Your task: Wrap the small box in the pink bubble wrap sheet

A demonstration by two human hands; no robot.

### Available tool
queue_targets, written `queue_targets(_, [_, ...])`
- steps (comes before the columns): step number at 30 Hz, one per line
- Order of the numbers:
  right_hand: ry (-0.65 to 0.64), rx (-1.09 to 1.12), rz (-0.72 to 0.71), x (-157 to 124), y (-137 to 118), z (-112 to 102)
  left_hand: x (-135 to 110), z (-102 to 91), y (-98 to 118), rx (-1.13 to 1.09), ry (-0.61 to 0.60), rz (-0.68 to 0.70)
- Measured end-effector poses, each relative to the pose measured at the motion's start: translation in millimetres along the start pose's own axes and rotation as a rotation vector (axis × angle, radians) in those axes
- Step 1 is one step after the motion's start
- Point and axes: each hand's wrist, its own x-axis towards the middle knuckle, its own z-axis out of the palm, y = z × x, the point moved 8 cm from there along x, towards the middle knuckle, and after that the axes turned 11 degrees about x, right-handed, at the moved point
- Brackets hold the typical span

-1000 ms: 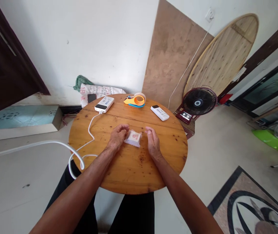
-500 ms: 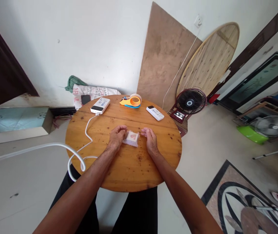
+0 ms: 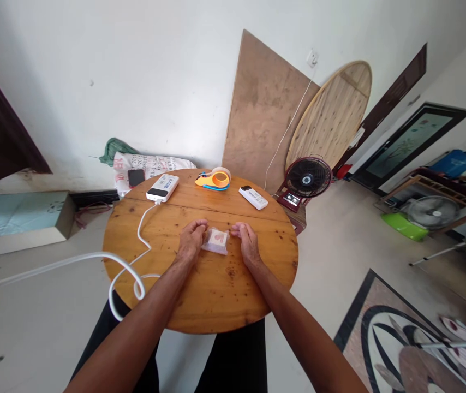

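Note:
A small, flat box in clear plastic wrap [image 3: 217, 238] lies on the round wooden table [image 3: 204, 308], a reddish print on its pale top. My left hand [image 3: 191, 239] rests at its left side, with curled fingers and thumb closed on the wrap's edge. On the other side, my right hand [image 3: 248, 242] is held beside the box with loosely bent fingers. A narrow gap seems to part its fingertips from the wrap, and nothing shows in them.
A white power bank [image 3: 162, 187] with a white cable [image 3: 141, 232] is at the table's back left. An orange and blue tape dispenser [image 3: 214, 179] stands at the back, and a second white power bank [image 3: 253, 197] lies right of it. Behind is a fan [image 3: 307, 179].
The camera view has shifted a little, so the whole scene sits lower and further left. My right hand's fingers point more toward the box, slightly nearer to it. The box stays on the table.

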Motion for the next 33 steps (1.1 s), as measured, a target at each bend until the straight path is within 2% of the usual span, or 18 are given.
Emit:
queue_targets(17, [0.015,-0.012,0.007,-0.4,0.0,0.0,-4.4,2.4,6.4,-0.020,-0.011,0.006])
queue_targets(26, [-0.006,-0.019,-0.014,-2.0,-8.2,2.7,-1.1,2.0,3.3,-0.015,-0.016,0.011])
queue_targets(33, [0.001,0.004,-0.010,-1.6,-6.7,4.0,4.2,6.5,-1.7,0.026,-0.067,0.059])
